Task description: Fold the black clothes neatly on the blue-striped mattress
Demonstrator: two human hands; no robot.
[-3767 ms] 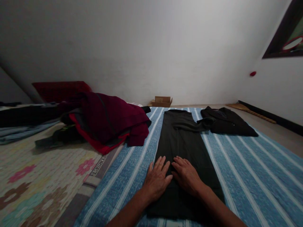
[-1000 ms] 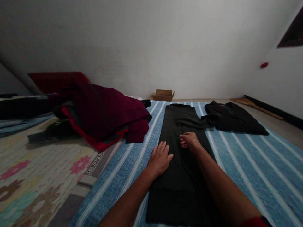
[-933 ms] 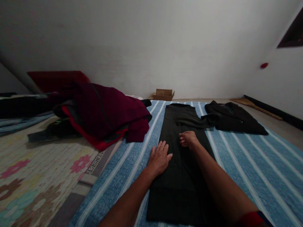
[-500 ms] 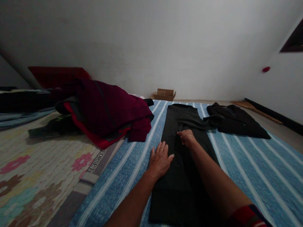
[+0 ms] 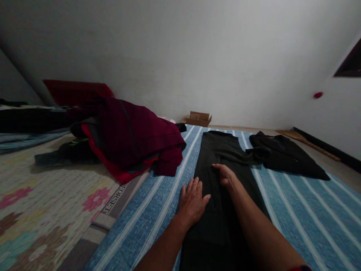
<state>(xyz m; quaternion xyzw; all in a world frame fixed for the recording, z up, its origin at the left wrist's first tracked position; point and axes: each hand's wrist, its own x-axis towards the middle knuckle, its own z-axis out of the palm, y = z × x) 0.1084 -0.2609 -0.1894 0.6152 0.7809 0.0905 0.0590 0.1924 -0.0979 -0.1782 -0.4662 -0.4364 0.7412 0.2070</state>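
Note:
A long dark garment (image 5: 203, 226) lies stretched out in front of me, with a sleeve-like part (image 5: 258, 154) sticking out to the right. My left hand (image 5: 193, 201) rests palm down on its left side, fingers spread and thumb pointing right. Near the garment's middle, my right hand (image 5: 227, 176) has one finger stretched leftward and the others curled against the cloth. Its fingertips are partly hidden, but it seems to pinch a bit of the fabric. A thin seam or pocket line (image 5: 212, 188) runs between my two hands.
Another dark garment (image 5: 290, 156) lies folded at the right. A heap topped by a maroon jacket (image 5: 143, 130) sits left on floral bedding (image 5: 64, 188). The blue striped sheet (image 5: 146, 214) covers the bed. A small cardboard box (image 5: 199, 119) stands by the wall.
The whole scene sits slightly lower as my view tilts up. Both hands keep about the same spots on the garment. My right hand has turned slightly.

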